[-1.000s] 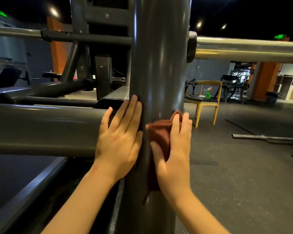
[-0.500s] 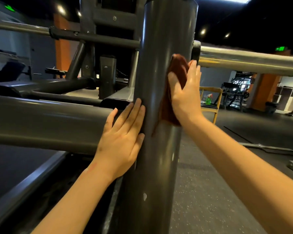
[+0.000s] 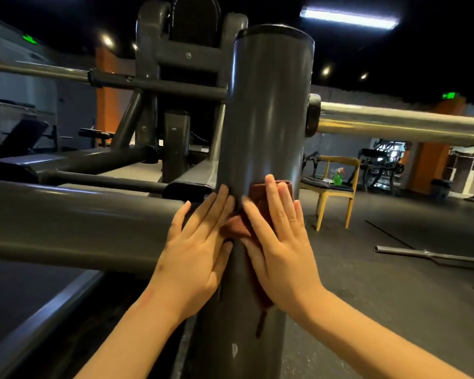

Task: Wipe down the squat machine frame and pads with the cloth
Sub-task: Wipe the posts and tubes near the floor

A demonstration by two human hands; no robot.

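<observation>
1. The maroon cloth (image 3: 233,227) is lying against the front of the grey upright post (image 3: 268,105), under the right hand (image 3: 282,250).
2. That hand is pressing it flat, fingers straight.
3. The left hand (image 3: 195,258), fingers extended, is resting on the post's left edge, just beside the cloth.
4. A wooden chair (image 3: 337,192) is standing well behind.

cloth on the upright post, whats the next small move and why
Probably slide the right hand with the cloth up the post toward its capped top. The hand presses the cloth flat at mid-height, a long stretch of post shows above it, and the left hand lies flat on the post's left side, likely as a brace.
</observation>
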